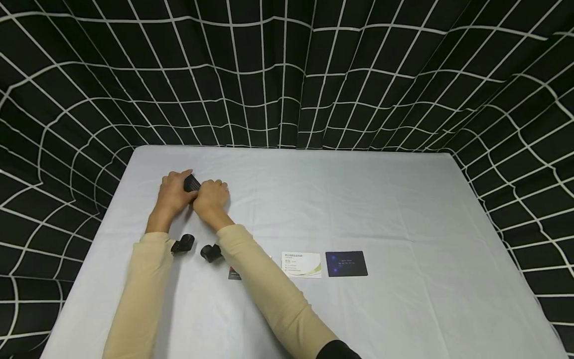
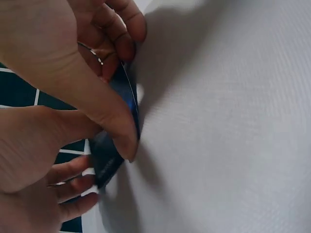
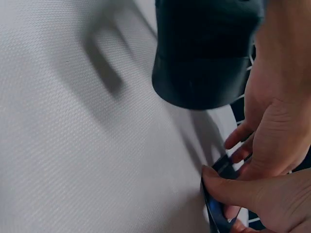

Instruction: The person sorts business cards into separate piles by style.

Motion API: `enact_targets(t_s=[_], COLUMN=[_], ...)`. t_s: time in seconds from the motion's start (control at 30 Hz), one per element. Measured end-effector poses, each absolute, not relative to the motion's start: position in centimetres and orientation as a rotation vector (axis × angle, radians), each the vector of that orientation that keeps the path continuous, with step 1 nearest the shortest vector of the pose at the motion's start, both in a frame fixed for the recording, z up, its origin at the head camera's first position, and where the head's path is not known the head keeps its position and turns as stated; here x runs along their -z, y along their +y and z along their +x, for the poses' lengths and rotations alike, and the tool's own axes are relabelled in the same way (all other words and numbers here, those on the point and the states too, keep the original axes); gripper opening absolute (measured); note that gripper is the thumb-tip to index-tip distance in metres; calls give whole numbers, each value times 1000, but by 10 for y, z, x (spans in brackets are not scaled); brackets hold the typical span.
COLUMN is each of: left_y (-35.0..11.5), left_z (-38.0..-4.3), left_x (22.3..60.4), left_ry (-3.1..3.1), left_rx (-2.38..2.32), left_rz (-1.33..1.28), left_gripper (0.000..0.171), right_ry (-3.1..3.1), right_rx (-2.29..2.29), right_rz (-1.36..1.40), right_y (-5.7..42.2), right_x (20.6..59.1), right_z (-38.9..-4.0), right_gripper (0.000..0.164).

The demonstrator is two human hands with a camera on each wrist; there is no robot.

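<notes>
My left hand [image 1: 172,193] and right hand [image 1: 212,199] are close together at the table's far left. Between them they pinch a dark blue business card [image 1: 191,183], held at an angle by its edges. In the left wrist view a thumb lies across the card [image 2: 104,158], while fingers of both hands sit behind and beside it. From the right wrist the card [image 3: 213,208] shows edge-on and looks bent, low against the white cloth. Whether it is one card or several layers, I cannot tell.
A white business card [image 1: 301,264] and a dark blue one [image 1: 346,263] lie in a row nearer the front. Another card [image 1: 234,274] is mostly covered by the right sleeve [image 1: 269,286]. Black devices [image 1: 183,243] sit at both wrists. Black grid curtain [image 1: 287,75] surrounds the white table [image 1: 381,209].
</notes>
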State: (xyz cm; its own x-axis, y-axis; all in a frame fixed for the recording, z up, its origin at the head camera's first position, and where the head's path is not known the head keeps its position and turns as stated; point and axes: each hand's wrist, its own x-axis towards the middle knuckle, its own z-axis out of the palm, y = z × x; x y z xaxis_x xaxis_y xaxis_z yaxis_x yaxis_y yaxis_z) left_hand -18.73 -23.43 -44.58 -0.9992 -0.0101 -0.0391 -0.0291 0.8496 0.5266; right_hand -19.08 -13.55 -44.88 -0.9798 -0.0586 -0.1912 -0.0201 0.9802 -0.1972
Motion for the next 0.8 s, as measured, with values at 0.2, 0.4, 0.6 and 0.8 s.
enact_targets(t_s=[0.2,0.4,0.6,0.8], left_y=[-235,-233,-215,-182], left_z=[-180,-171,-160,-145], left_x=[443,439,433,435], left_ry=[3103,3090,2914,2779], left_rx=[-1068,-1248,-1466,-1567], left_rz=[-181,-321,-327,-224], left_gripper=[53,37,30,29], right_ry=[2957,2755,2472,2430], right_rx=[482,1124,1493,1484], right_rz=[-51,47,193,245], right_y=[-127,-99,-63,-22], right_x=[450,437,436,440], right_z=[-190,-189,-192,-189], right_gripper=[38,16,24,24])
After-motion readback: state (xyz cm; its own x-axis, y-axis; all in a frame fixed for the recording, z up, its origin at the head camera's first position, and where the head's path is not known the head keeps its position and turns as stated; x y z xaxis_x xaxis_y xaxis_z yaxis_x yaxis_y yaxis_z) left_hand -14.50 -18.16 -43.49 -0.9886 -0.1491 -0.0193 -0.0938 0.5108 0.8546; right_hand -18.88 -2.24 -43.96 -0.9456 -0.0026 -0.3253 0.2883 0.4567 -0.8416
